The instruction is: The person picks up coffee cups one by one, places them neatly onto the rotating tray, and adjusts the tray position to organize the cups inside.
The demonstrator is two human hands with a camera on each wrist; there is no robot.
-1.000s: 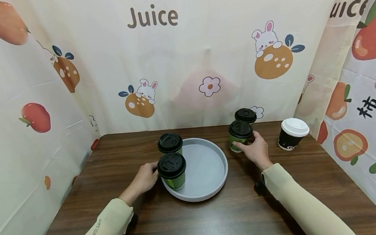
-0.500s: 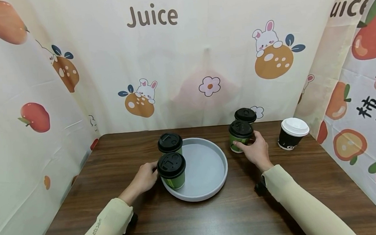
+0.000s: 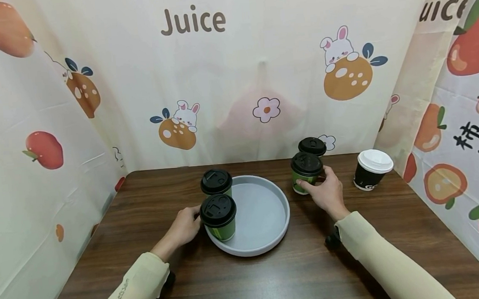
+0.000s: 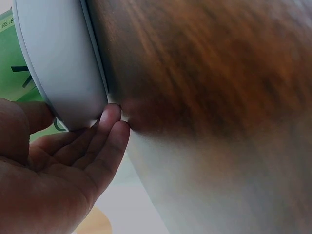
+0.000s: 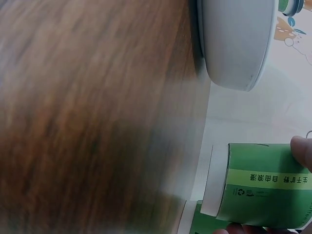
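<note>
My left hand (image 3: pixel 188 225) pinches the left rim of a round grey tray (image 3: pixel 265 212). In the left wrist view its thumb (image 4: pixel 36 117) lies over the rim, while the fingertips (image 4: pixel 111 119) press the outer wall low by the table. Two green paper cups with black lids, a front cup (image 3: pixel 218 211) and a rear cup (image 3: pixel 216 181), stand on the tray's left side. Over to the right, my right hand (image 3: pixel 329 192) grips another green cup (image 3: pixel 306 164), its label facing the right wrist camera. A similar black-lidded cup (image 3: pixel 312 146) stands behind, partly hidden by it.
A black cup with a white lid (image 3: pixel 373 170) stands at the far right of the brown wooden table (image 3: pixel 253 283). Printed curtains (image 3: pixel 259 74) hang close behind the table and along both sides.
</note>
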